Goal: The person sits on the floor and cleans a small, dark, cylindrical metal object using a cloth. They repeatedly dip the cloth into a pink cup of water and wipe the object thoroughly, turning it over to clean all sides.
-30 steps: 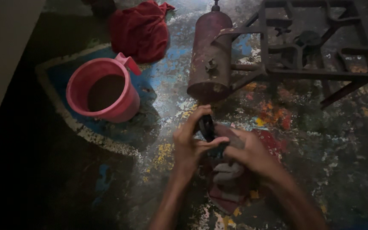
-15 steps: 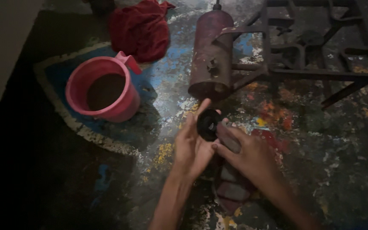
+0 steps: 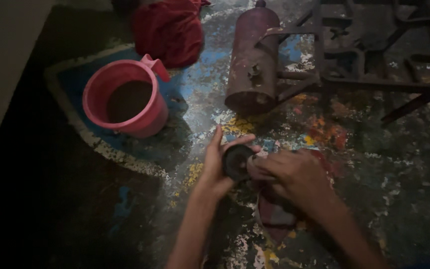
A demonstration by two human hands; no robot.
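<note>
Fingers of left hand (image 3: 218,167) grip black ring (image 3: 236,162); right hand (image 3: 294,174) clutches rag (image 3: 274,211).

Bare painted floor (image 3: 195,119) is lying open between pink jug (image 3: 125,102) and rusty cylinder (image 3: 251,60); red cloth (image 3: 167,30) is blocking behind jug, metal stand (image 3: 374,55) crowding beyond cylinder.

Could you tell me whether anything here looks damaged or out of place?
Yes. The floor paint is badly flaked into patches of blue, yellow and red. The metal cylinder on the stove frame looks rusty. A red cloth lies crumpled behind the pink jug. Nothing looks spilled.
</note>
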